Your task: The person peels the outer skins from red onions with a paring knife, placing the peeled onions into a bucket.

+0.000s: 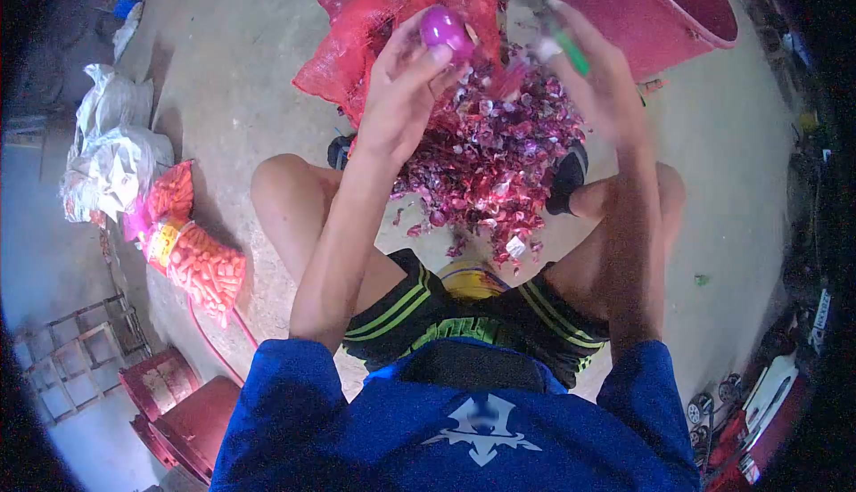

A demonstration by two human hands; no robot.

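Note:
My left hand (pixel 399 91) grips a shiny purple red onion (pixel 448 32), fingers and thumb wrapped round it. To the right, my right hand (pixel 596 77) is closed on a knife with a green handle (pixel 572 53); its blade points up and left and is smeared by motion. Between and below both hands, a heap of red onion skins (pixel 486 153) spreads over the floor. Just behind the onion lies a red mesh sack (pixel 379 33), with more onions showing at its opening.
A large pink tub (pixel 624 11) stands at the back right, close to my right hand. White sacks (pixel 116 149) and a bag of orange-red sausage-like pieces (pixel 207 265) rest on the left. Red plastic stools or bins (pixel 192 416) are at lower left.

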